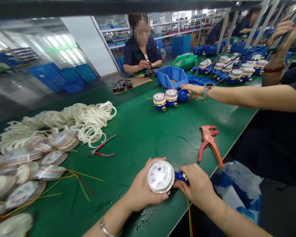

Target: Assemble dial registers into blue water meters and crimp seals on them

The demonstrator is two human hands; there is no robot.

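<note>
Left hand (141, 192) wraps its fingers round a meter (160, 176), dial on; right hand (199, 185) grips its blue end (179, 176), wires (188, 204) dangling. Unmounted dials (24, 195) remain at nine o'clock; dial-topped meters (171, 93) stand at twelve.

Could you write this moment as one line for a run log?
Left hand: cups round, white-faced meter | Right hand: holds its blue, brass-tipped pipe end | Nearby: orange plier-like tool on green table

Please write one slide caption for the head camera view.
The left hand and right hand hold a round meter over the green table, an orange tool nearby.
</note>
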